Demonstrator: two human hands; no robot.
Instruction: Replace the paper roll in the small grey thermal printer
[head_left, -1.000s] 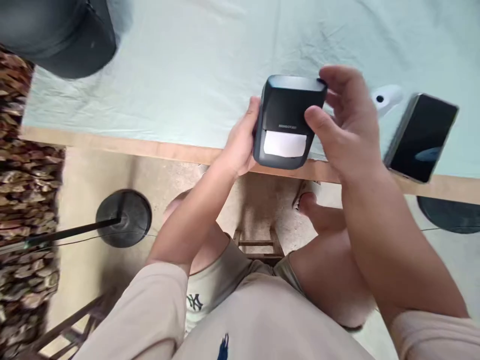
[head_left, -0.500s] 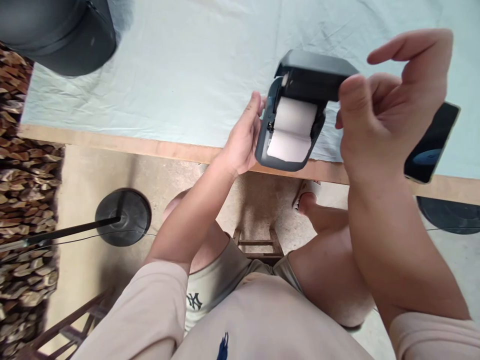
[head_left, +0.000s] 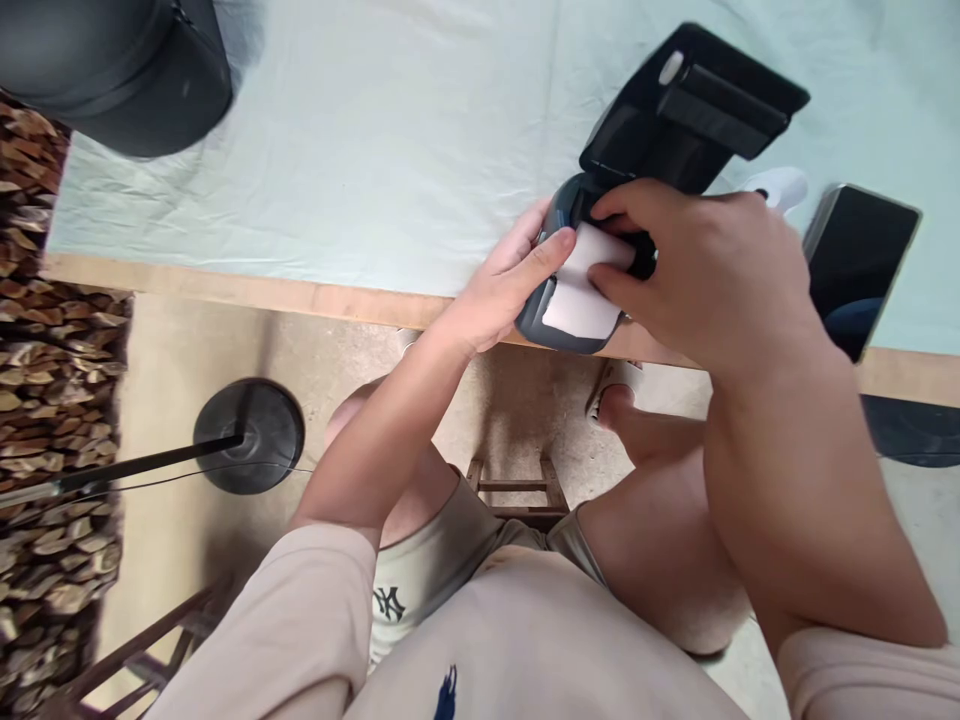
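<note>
A small dark grey printer (head_left: 675, 120) sits at the table's near edge with its lid swung fully open and back. My left hand (head_left: 502, 285) grips the printer's left side, thumb lying over the front rim. A white paper roll (head_left: 585, 285) lies in the open bay. My right hand (head_left: 705, 270) reaches into the bay, its fingers closed around the roll.
A pale green cloth covers the table (head_left: 337, 150), whose wooden edge runs below the hands. A black phone (head_left: 862, 260) lies right of the printer, beside a white object (head_left: 780, 185). A dark cap (head_left: 112, 70) sits top left. A round black stand base (head_left: 249, 435) rests on the floor.
The printer lid went from shut to fully open. My right hand left the lid and moved down into the bay onto the paper roll. My left hand kept its hold.
</note>
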